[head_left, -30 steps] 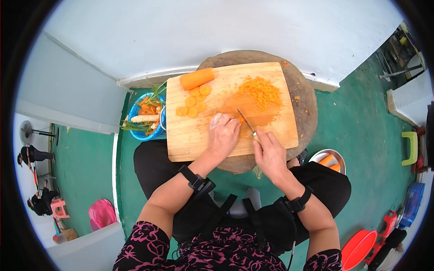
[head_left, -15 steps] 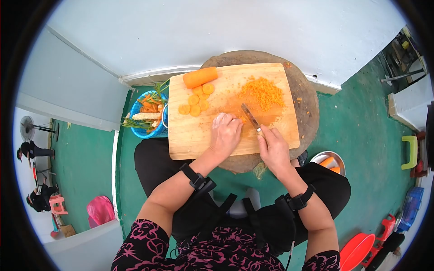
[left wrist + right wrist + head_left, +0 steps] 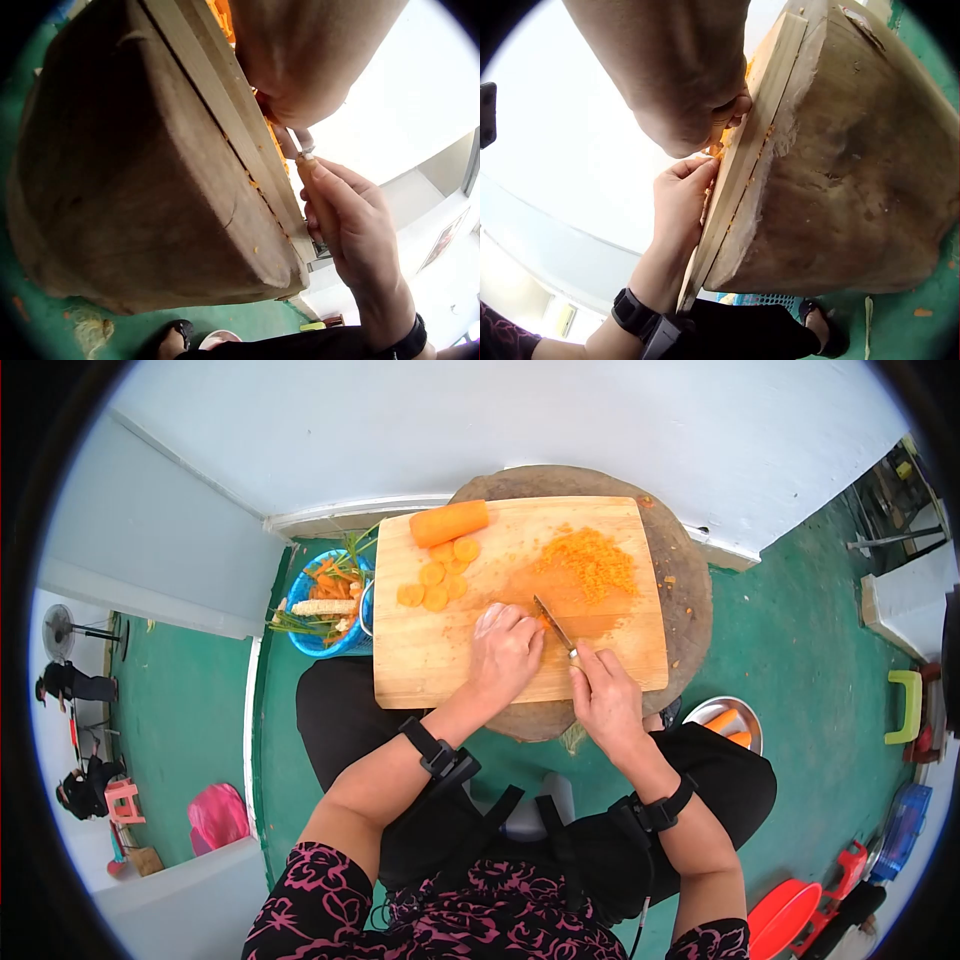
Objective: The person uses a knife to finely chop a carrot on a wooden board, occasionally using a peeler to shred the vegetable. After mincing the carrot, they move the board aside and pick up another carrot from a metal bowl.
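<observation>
closer to the left hand (image 3: pixel 506 648) than half a second ago, the knife (image 3: pixel 554 623) has turned so its blade shows narrower; nothing else on the cutting board (image 3: pixel 420 665) looks shifted. the right hand (image 3: pixel 610 695) grips the handle, while the left has bent fingers pinning carrot bits (image 3: pixel 543 622), partly hidden, against the wood. the next stroke seems to turn on those bits lying just left of the blade: from the right hand they are far and left, and the left hand is nearer, touching them, so its fingertips look most at risk. the knife slants from its handle, near right, to its tip, far left. farther out, a heap of minced carrot (image 3: pixel 592 565) lies far and right of the tip, round slices (image 3: pixel 436 573) to the left, and a thick carrot chunk (image 3: pixel 450 523) by the board's far left corner.
</observation>
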A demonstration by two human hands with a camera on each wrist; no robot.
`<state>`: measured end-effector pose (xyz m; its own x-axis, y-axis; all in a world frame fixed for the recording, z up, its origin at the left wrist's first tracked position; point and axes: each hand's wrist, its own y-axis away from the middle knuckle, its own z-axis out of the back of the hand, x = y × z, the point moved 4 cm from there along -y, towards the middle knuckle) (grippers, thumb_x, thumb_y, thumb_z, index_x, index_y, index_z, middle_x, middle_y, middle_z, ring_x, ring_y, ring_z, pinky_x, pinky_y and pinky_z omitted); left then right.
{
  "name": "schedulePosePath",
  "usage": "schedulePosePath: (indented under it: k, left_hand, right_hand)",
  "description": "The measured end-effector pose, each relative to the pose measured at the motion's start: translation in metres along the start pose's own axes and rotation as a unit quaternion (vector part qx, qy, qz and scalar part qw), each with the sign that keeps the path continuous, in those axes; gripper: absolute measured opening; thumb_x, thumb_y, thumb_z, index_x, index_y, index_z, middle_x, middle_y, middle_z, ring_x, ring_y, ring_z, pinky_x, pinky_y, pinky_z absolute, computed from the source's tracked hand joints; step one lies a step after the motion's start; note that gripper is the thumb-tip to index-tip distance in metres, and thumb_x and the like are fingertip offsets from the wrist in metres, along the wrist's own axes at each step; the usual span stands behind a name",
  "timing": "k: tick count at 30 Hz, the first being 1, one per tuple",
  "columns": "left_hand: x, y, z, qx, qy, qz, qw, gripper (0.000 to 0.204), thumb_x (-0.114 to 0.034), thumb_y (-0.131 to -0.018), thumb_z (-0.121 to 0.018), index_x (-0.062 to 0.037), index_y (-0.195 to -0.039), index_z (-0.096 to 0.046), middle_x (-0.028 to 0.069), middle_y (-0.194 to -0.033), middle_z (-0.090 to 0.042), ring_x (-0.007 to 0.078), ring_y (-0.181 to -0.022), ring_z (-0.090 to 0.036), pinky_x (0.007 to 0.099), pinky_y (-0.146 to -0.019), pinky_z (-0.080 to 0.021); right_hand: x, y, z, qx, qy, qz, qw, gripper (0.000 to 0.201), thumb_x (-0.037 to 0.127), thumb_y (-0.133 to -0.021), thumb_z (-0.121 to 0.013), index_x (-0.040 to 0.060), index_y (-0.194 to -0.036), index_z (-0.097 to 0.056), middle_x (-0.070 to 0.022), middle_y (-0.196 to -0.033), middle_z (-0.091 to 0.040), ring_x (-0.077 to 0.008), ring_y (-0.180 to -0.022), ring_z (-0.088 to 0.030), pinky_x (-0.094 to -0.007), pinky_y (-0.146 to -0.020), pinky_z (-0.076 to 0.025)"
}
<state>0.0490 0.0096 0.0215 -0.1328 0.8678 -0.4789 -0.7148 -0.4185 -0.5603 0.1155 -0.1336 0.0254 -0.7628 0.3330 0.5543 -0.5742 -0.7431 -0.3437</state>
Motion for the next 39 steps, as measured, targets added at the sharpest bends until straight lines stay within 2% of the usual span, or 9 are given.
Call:
schedulePosePath:
  k: [4, 7, 10, 13, 21, 25, 31, 39]
  left_hand:
    - [0.001, 0.001, -0.001, -0.002, -0.009, -0.011, 1.000, 0.006, -0.004, -0.071, -0.068, -0.0028, -0.071, -0.062, 0.0099, -0.078, -0.058, 0.0300, -0.077, -0.055, 0.0401, -0.070, -0.045]
    - [0.000, 0.000, 0.001, -0.009, -0.018, -0.018, 1.000, 0.006, -0.003, -0.071, -0.070, -0.0029, -0.072, -0.064, 0.0092, -0.077, -0.060, 0.0288, -0.075, -0.056, 0.0384, -0.068, -0.046]
    - [0.000, 0.000, 0.002, -0.005, -0.012, -0.008, 1.000, 0.006, -0.003, -0.071, -0.070, -0.0028, -0.072, -0.064, 0.0094, -0.078, -0.060, 0.0291, -0.075, -0.056, 0.0385, -0.069, -0.046]
    - [0.000, 0.000, 0.002, 0.001, -0.010, 0.003, 1.000, 0.005, -0.003, -0.071, -0.070, -0.0027, -0.072, -0.064, 0.0097, -0.078, -0.060, 0.0293, -0.075, -0.056, 0.0386, -0.069, -0.046]
    - [0.001, 0.001, 0.000, 0.008, 0.002, 0.010, 1.000, 0.004, -0.005, -0.072, -0.067, -0.0030, -0.072, -0.063, 0.0104, -0.078, -0.057, 0.0309, -0.080, -0.055, 0.0414, -0.071, -0.044]
    - [0.000, 0.000, 0.001, -0.007, -0.014, -0.002, 1.000, 0.005, -0.003, -0.071, -0.069, -0.0026, -0.072, -0.064, 0.0096, -0.078, -0.060, 0.0292, -0.075, -0.056, 0.0386, -0.069, -0.046]
    - [0.001, 0.002, -0.001, -0.008, -0.012, 0.001, 1.000, 0.004, -0.005, -0.072, -0.068, -0.0030, -0.072, -0.064, 0.0105, -0.078, -0.057, 0.0306, -0.079, -0.055, 0.0410, -0.071, -0.044]
    - [0.003, 0.002, -0.001, -0.001, -0.006, 0.010, 1.000, 0.005, -0.005, -0.072, -0.068, -0.0025, -0.072, -0.064, 0.0110, -0.078, -0.058, 0.0311, -0.078, -0.055, 0.0414, -0.071, -0.045]
  right_hand:
    - [0.004, -0.001, -0.005, -0.015, 0.044, 0.021, 0.999, 0.030, 0.013, -0.084, -0.061, 0.0005, -0.112, -0.060, -0.0123, -0.088, -0.058, -0.0301, -0.072, -0.062, -0.0381, -0.061, -0.052]
    - [-0.003, -0.001, -0.004, -0.017, 0.009, -0.011, 1.000, 0.030, 0.013, -0.084, -0.062, 0.0005, -0.112, -0.060, -0.0121, -0.087, -0.058, -0.0297, -0.071, -0.062, -0.0377, -0.061, -0.052]
    - [-0.006, -0.001, 0.001, -0.024, -0.021, -0.007, 0.999, 0.030, 0.012, -0.084, -0.062, 0.0004, -0.111, -0.060, -0.0120, -0.087, -0.058, -0.0296, -0.071, -0.062, -0.0374, -0.060, -0.052]
    - [-0.004, 0.001, 0.002, -0.002, -0.017, -0.015, 1.000, 0.029, 0.012, -0.084, -0.062, 0.0003, -0.110, -0.061, -0.0117, -0.086, -0.058, -0.0295, -0.071, -0.062, -0.0374, -0.060, -0.051]
    - [0.001, 0.000, 0.003, -0.009, -0.003, 0.003, 1.000, 0.029, 0.012, -0.083, -0.063, 0.0004, -0.110, -0.061, -0.0112, -0.085, -0.057, -0.0286, -0.070, -0.062, -0.0373, -0.060, -0.051]
    - [0.003, -0.001, -0.002, -0.007, 0.029, 0.013, 0.999, 0.029, 0.013, -0.083, -0.063, 0.0006, -0.110, -0.061, -0.0113, -0.085, -0.058, -0.0284, -0.071, -0.062, -0.0373, -0.061, -0.052]
    - [-0.005, 0.000, 0.001, -0.037, -0.029, 0.000, 0.999, 0.029, 0.012, -0.082, -0.063, 0.0004, -0.109, -0.061, -0.0115, -0.085, -0.058, -0.0289, -0.071, -0.062, -0.0376, -0.060, -0.051]
    - [-0.002, 0.001, 0.003, -0.022, -0.022, 0.012, 0.999, 0.029, 0.012, -0.082, -0.063, 0.0004, -0.109, -0.061, -0.0115, -0.084, -0.058, -0.0295, -0.069, -0.062, -0.0378, -0.059, -0.051]
